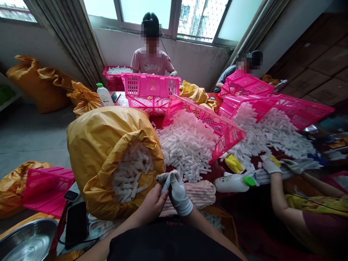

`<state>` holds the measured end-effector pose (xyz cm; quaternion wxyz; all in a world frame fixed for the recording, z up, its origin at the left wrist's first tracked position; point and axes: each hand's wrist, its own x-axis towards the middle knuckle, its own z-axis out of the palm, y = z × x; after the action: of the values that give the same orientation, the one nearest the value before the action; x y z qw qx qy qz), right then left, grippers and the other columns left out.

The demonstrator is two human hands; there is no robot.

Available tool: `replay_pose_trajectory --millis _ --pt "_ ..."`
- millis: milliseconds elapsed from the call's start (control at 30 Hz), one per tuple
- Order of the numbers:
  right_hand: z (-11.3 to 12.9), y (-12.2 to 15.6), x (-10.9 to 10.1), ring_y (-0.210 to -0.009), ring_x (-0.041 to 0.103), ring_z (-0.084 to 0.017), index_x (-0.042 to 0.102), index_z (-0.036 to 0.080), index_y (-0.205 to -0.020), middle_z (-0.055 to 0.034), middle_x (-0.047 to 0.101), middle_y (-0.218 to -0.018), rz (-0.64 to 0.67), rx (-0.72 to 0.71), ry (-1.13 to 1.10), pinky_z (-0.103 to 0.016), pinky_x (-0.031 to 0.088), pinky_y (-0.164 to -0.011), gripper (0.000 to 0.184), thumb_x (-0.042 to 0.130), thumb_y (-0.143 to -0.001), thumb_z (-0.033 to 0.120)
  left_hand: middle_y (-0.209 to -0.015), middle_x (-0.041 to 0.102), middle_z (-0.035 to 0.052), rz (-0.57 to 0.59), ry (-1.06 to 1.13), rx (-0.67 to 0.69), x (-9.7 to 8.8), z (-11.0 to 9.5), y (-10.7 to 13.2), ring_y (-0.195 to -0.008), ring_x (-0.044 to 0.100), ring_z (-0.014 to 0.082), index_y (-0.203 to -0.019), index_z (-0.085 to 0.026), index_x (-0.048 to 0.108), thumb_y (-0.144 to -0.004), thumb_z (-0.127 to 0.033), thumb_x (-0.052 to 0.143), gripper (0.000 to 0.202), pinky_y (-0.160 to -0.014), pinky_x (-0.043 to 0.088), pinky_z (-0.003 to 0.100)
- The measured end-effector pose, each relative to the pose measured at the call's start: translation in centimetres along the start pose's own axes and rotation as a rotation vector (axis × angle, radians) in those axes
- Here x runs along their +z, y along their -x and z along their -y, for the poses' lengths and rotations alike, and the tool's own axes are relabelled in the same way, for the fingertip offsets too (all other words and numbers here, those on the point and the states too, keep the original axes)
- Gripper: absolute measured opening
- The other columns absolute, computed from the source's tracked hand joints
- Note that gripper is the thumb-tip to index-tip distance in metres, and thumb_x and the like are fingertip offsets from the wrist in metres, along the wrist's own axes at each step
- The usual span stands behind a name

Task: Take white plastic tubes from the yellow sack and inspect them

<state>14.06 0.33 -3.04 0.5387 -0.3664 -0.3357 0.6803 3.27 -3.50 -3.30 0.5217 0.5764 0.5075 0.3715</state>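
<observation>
My left hand (155,200), bare, and my right hand (179,198), in a white glove, meet at the table's near edge. Their fingers are closed together around a small whitish tube-like piece (165,185), partly hidden by them. Just beyond lies a large heap of small white tubes (187,143), spilling from a tipped pink basket (231,136). To the left, a big yellow sack (100,127) gapes open with more white pieces (133,166) inside. Beneath and beside my right hand is a ribbed, pale pinkish bundle (201,194).
A white bottle with green cap (231,183) lies right of my hands, near a dish of yellow pieces (233,164). A co-worker's gloved hands (272,166) are at the right. Opposite, another person (152,59) sits behind a pink basket (152,85). A metal basin (29,239) stands lower left.
</observation>
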Motion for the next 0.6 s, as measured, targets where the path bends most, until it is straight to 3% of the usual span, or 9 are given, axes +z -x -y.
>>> replay_pose_trajectory --millis 200,267,333,400,467,533,600 --pt "-2.2 0.3 -1.1 -0.097 0.059 -0.019 0.05 0.019 -0.074 -0.0069 0.064 -0.105 -0.057 -0.048 0.198 -0.035 0.043 -0.091 0.027 0.061 -0.075 0.044 -0.094 0.063 0.0108 0.029 -0.355 0.021 0.9 0.1 -1.3 -0.086 0.06 0.0213 -0.102 -0.015 0.053 -0.088 -0.027 0.037 0.024 -0.079 0.047 0.032" --pt "-3.3 0.4 -2.7 -0.098 0.058 -0.019 0.047 0.019 -0.07 -0.0078 0.061 -0.112 -0.078 -0.037 0.278 -0.034 0.043 -0.09 0.027 0.062 -0.074 0.041 -0.096 0.063 0.0104 0.123 -0.373 0.031 1.0 0.2 -1.7 -0.087 0.06 0.0204 -0.103 -0.015 0.053 -0.087 -0.027 0.038 0.024 -0.08 0.047 0.031" --pt "-4.2 0.9 -5.6 -0.08 0.06 -0.016 0.043 0.019 -0.065 -0.0064 0.063 -0.097 -0.225 -0.027 0.456 -0.031 0.048 -0.079 0.028 0.058 -0.073 0.042 -0.103 0.062 0.0086 0.266 -0.392 0.06 0.5 0.9 -1.7 -0.093 0.059 0.0188 -0.112 -0.017 0.051 -0.086 -0.027 0.043 0.029 -0.083 0.046 0.028" --pt "-4.8 1.9 -9.8 -0.057 0.052 -0.013 0.038 0.021 -0.059 -0.0008 0.055 -0.067 -0.482 -0.03 0.691 -0.029 0.048 -0.063 0.029 0.051 -0.071 0.044 -0.109 0.06 0.0075 0.319 -0.5 0.037 -0.8 2.4 -1.5 -0.099 0.057 0.0177 -0.117 -0.02 0.05 -0.085 -0.025 0.044 0.033 -0.088 0.044 0.027" --pt "-4.8 3.6 -14.5 -0.051 0.047 -0.015 0.038 0.022 -0.058 0.0027 0.042 -0.052 -0.635 -0.017 0.795 -0.033 0.047 -0.059 0.024 0.05 -0.063 0.042 -0.109 0.059 0.01 0.224 -0.724 -0.096 -2.8 4.8 -1.3 -0.101 0.055 0.0192 -0.112 -0.018 0.054 -0.084 -0.016 0.039 0.032 -0.091 0.041 0.03" --pt "-4.4 5.6 -18.9 -0.052 0.049 -0.02 0.044 0.023 -0.06 0.0015 0.043 -0.052 -0.713 0.013 0.848 -0.04 0.046 -0.06 0.017 0.052 -0.055 0.037 -0.105 0.059 0.0155 0.138 -0.962 -0.318 -4.9 7.8 -1.2 -0.099 0.055 0.0241 -0.106 -0.012 0.057 -0.078 -0.007 0.037 0.034 -0.088 0.041 0.035" --pt "-4.1 7.2 -22.0 -0.057 0.052 -0.025 0.048 0.024 -0.061 -0.0019 0.048 -0.057 -0.749 0.031 0.934 -0.046 0.046 -0.065 0.015 0.053 -0.049 0.03 -0.102 0.059 0.0192 0.142 -1.037 -0.44 -6.6 10.4 -1.3 -0.098 0.055 0.0283 -0.103 -0.009 0.059 -0.077 -0.006 0.038 0.034 -0.084 0.041 0.039"
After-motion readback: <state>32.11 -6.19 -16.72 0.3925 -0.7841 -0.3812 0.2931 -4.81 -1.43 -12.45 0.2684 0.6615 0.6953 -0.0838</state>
